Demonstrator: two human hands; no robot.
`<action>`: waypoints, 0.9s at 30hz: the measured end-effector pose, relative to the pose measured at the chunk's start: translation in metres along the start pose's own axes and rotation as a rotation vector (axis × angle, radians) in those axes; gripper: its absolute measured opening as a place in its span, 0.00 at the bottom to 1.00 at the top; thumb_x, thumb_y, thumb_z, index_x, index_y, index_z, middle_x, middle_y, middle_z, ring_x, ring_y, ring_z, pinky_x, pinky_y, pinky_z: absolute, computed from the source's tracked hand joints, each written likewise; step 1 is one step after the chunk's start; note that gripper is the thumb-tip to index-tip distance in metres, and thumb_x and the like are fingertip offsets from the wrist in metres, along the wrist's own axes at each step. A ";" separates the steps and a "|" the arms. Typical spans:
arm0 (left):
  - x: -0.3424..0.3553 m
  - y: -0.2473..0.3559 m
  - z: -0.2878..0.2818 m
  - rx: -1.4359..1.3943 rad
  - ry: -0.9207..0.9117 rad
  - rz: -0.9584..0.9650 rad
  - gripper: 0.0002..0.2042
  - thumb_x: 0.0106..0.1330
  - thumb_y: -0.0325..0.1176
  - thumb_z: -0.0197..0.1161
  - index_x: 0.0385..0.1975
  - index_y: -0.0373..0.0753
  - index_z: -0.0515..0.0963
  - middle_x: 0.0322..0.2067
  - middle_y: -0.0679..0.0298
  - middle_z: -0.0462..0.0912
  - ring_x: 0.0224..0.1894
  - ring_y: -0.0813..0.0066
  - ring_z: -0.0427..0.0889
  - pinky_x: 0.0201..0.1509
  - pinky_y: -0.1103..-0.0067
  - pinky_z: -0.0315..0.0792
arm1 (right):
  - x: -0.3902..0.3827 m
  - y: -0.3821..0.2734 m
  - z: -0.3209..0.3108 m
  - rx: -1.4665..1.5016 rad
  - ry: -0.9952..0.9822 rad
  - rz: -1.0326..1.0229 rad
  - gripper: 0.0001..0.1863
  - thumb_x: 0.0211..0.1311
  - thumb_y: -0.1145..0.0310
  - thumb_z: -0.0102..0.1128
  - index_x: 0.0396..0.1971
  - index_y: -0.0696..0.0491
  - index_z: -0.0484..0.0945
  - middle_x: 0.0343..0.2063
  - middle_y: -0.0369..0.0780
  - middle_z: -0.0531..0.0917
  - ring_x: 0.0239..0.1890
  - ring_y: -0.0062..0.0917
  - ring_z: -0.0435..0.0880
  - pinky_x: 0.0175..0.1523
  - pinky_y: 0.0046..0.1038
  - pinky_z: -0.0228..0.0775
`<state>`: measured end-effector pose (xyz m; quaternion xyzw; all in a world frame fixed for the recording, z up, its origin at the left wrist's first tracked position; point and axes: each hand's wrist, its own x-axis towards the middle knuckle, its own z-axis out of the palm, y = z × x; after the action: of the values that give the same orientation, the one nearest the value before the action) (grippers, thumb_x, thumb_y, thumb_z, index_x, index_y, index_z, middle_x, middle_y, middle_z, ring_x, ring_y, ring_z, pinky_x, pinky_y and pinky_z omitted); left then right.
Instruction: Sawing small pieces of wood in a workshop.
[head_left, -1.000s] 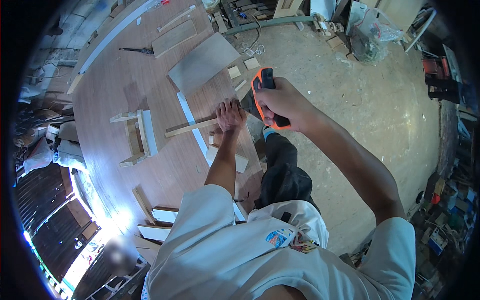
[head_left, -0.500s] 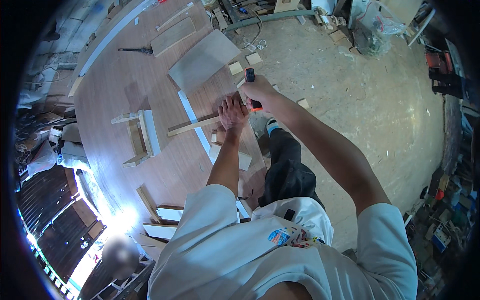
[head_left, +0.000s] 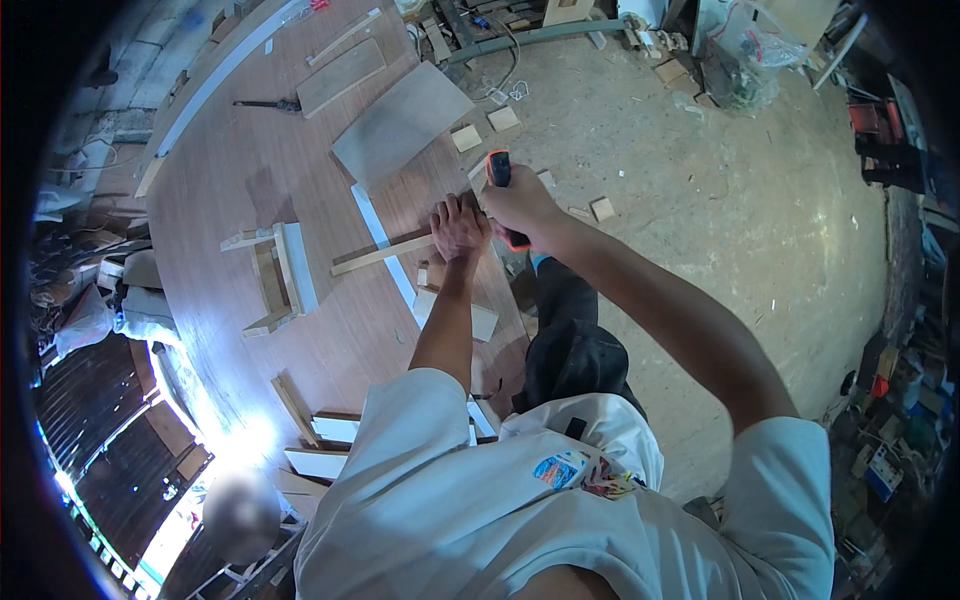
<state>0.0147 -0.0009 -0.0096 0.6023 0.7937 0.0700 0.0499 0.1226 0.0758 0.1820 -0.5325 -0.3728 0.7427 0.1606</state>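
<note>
My left hand [head_left: 461,230] presses down on a thin wooden strip [head_left: 380,255] near the right edge of the wooden table, fingers bent over it. The strip's left part lies across a white band on the tabletop. Just right of it, beyond the table edge, my right hand [head_left: 522,205] is closed around the black and orange handle of a hand saw [head_left: 498,168]. The saw's blade cannot be made out from above. Close to my left wrist lie a small wood block [head_left: 423,274] and a pale board [head_left: 480,318].
A U-shaped wooden frame [head_left: 290,268] stands on the table [head_left: 200,200] to the left. A grey board [head_left: 402,125] and a dark slim tool [head_left: 268,104] lie farther back. Cut blocks [head_left: 503,118] are scattered on the floor right of the table. A plastic bag [head_left: 745,60] sits at the far right.
My right hand and the saw handle have shifted a little nearer to me. My left hand stays on the strip. The whole view has slid slightly.
</note>
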 end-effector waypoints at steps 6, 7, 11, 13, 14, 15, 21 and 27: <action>0.000 0.009 -0.001 -0.039 0.090 0.018 0.19 0.50 0.42 0.54 0.41 0.40 0.73 0.37 0.57 0.71 0.41 0.61 0.71 0.44 0.65 0.64 | 0.058 0.026 0.001 0.017 0.049 0.109 0.03 0.52 0.78 0.47 0.22 0.54 0.65 0.11 0.36 0.66 0.08 0.21 0.65 0.13 0.28 0.59; -0.001 0.005 0.000 -0.046 0.096 0.002 0.19 0.50 0.42 0.54 0.40 0.40 0.74 0.37 0.57 0.71 0.41 0.61 0.72 0.44 0.65 0.64 | 0.056 0.025 0.002 0.035 0.020 0.124 0.04 0.52 0.78 0.47 0.22 0.54 0.65 0.11 0.36 0.66 0.08 0.21 0.66 0.14 0.28 0.58; -0.003 -0.002 0.005 -0.072 0.097 -0.002 0.18 0.50 0.41 0.53 0.40 0.39 0.74 0.37 0.57 0.71 0.41 0.60 0.72 0.44 0.65 0.64 | 0.023 -0.004 -0.009 0.210 -0.054 0.101 0.04 0.52 0.78 0.48 0.22 0.54 0.65 0.11 0.36 0.67 0.10 0.20 0.66 0.15 0.27 0.58; -0.002 0.002 0.005 -0.072 0.100 0.010 0.18 0.49 0.41 0.53 0.38 0.39 0.75 0.37 0.57 0.71 0.41 0.60 0.71 0.45 0.64 0.64 | -0.005 -0.010 -0.014 0.165 -0.049 0.078 0.04 0.52 0.78 0.47 0.22 0.55 0.65 0.12 0.35 0.66 0.10 0.20 0.66 0.15 0.26 0.58; -0.003 0.002 0.004 -0.070 0.099 0.004 0.18 0.49 0.41 0.53 0.38 0.39 0.75 0.37 0.57 0.71 0.41 0.60 0.71 0.45 0.64 0.64 | -0.018 -0.013 -0.014 0.124 -0.048 0.058 0.03 0.51 0.78 0.47 0.22 0.55 0.64 0.12 0.35 0.66 0.11 0.19 0.65 0.16 0.26 0.58; -0.003 0.002 0.004 -0.065 0.100 0.005 0.17 0.49 0.40 0.52 0.38 0.39 0.75 0.37 0.57 0.71 0.41 0.59 0.71 0.45 0.64 0.64 | -0.027 -0.019 -0.013 0.122 -0.054 0.062 0.03 0.51 0.78 0.47 0.22 0.55 0.64 0.12 0.35 0.66 0.11 0.19 0.65 0.16 0.26 0.58; -0.003 -0.006 0.006 -0.061 0.151 0.018 0.16 0.50 0.40 0.52 0.36 0.39 0.75 0.35 0.57 0.71 0.41 0.59 0.71 0.47 0.65 0.64 | -0.062 -0.043 -0.002 0.144 -0.160 0.042 0.04 0.51 0.79 0.47 0.24 0.55 0.63 0.12 0.35 0.66 0.10 0.19 0.65 0.15 0.25 0.57; -0.001 0.005 -0.006 -0.061 0.102 0.027 0.16 0.50 0.40 0.52 0.36 0.40 0.74 0.35 0.58 0.70 0.41 0.60 0.71 0.44 0.65 0.64 | 0.007 0.019 -0.003 0.023 0.000 -0.018 0.04 0.52 0.79 0.46 0.26 0.54 0.63 0.12 0.35 0.65 0.09 0.20 0.65 0.14 0.26 0.58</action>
<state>0.0189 -0.0008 -0.0023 0.6067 0.7846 0.1253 0.0268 0.1258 0.0686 0.1626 -0.5273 -0.3691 0.7454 0.1736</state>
